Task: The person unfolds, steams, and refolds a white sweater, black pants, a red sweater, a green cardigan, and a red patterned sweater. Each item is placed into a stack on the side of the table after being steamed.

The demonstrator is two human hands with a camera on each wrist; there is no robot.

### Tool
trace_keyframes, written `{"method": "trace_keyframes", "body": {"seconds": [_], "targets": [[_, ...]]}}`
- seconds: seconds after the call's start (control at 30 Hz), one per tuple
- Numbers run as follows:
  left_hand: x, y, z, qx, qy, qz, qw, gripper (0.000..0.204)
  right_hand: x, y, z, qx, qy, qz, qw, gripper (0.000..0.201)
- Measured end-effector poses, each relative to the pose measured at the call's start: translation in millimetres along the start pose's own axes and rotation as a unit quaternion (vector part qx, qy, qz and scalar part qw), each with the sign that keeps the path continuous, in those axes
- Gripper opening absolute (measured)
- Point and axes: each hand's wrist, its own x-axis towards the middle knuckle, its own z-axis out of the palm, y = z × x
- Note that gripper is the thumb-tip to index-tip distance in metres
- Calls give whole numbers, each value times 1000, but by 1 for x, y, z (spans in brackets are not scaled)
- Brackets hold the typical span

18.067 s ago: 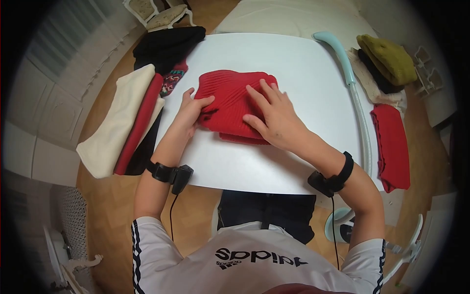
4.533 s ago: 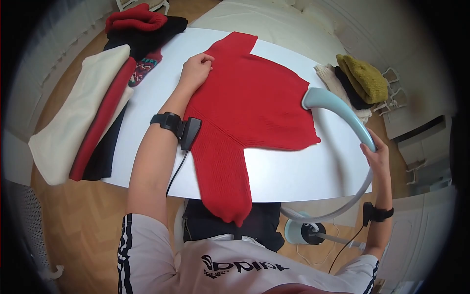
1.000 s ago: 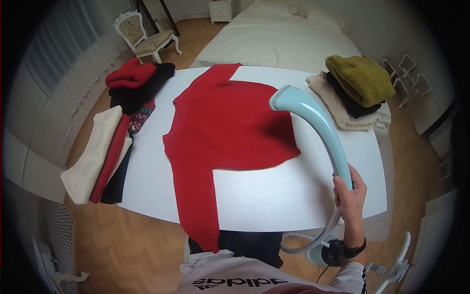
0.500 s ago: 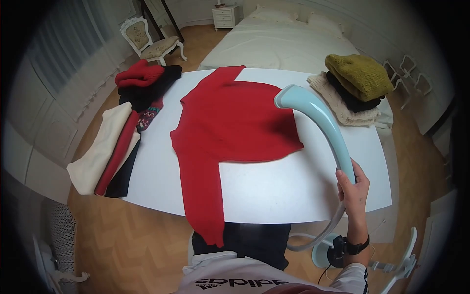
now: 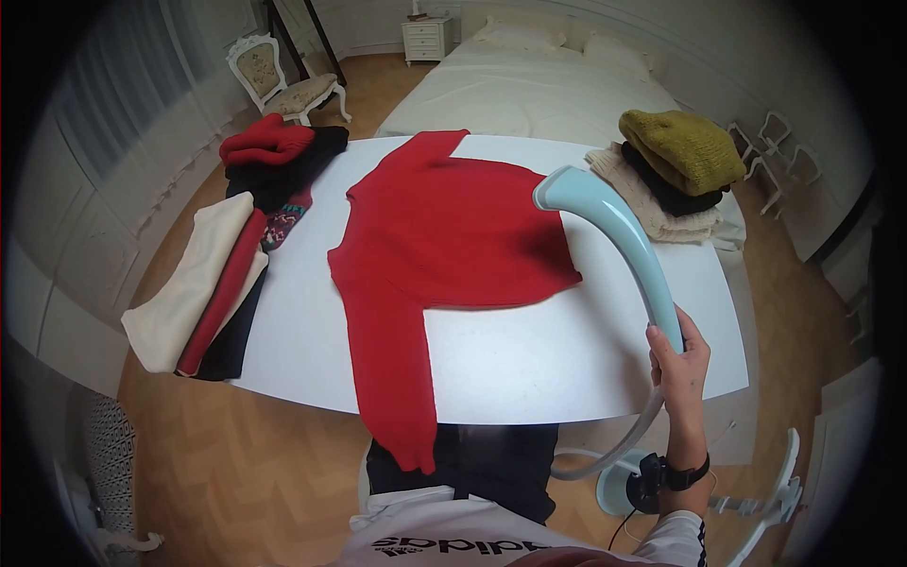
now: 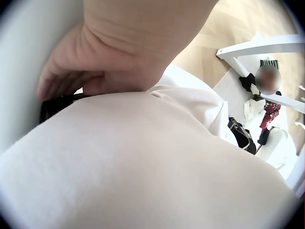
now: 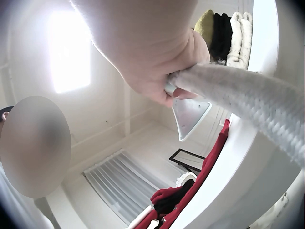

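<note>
A red sweater lies flat on the white table, one sleeve hanging over the front edge. My right hand grips the handle of a pale blue garment steamer, its head over the sweater's hem at the right, where a dark patch shows on the knit. In the right wrist view, the hand holds the handle just above the ribbed grey hose. My left hand is outside the head view; the left wrist view shows it low beside the white shirt, fingers loosely bent.
Folded cream, red and black clothes lie over the table's left edge, with a red and black pile behind them. An olive knit tops the stack at the back right. The steamer's base stands on the floor at the front right.
Earlier, both hands were on a folded red knit; later the sweater lay spread with my left hand on it. That hand has since left the head view. Over the last second, the steamer barely moves.
</note>
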Motion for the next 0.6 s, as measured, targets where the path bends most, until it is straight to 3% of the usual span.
{"method": "trace_keyframes", "body": {"seconds": [0.6], "targets": [[-2,4,-17,39,-12,-16,999,39,-1,-4,8,-17,0,-5,1000,59]]}}
